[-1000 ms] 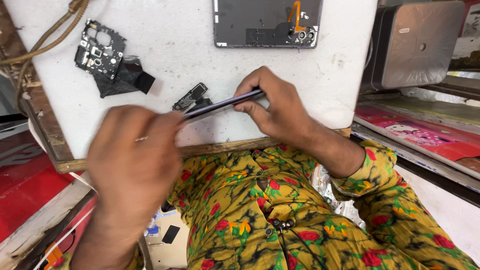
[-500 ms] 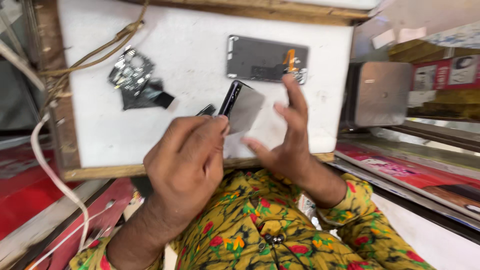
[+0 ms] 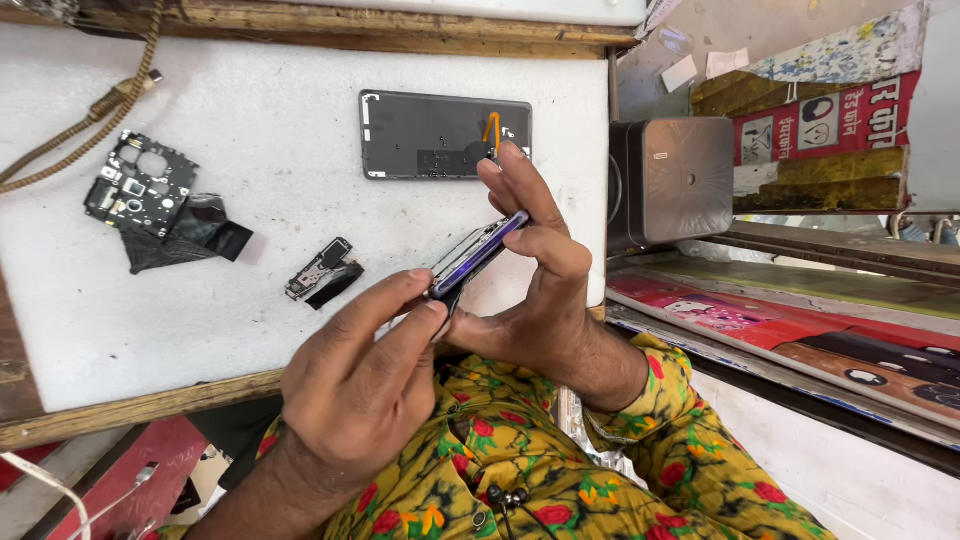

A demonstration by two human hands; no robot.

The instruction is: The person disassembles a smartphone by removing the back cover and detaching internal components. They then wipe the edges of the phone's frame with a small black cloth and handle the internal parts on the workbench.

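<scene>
At the far left of my white bench [image 3: 250, 300] lies a braided cord [image 3: 90, 130], and just below it a black circuit board [image 3: 140, 187] resting against a dark folded piece of film [image 3: 200, 232]. Further right, a small black module [image 3: 322, 272] sits alone on the bench top. My left hand [image 3: 355, 385] comes up from below, its grip pressed together: thumb and forefinger pinch the lower end of the phone frame [image 3: 478, 252], which I hold edge-on and tilted above the bench's near edge. Beyond it, flat on the bench, lies a dark rectangular phone panel [image 3: 430, 135] with an orange ribbon at its right end. My right hand [image 3: 535, 290] holds the frame's upper end, thumb on its purple edge and fingers raised behind it. At the right, off the bench, stands a grey metal box [image 3: 680, 180].
</scene>
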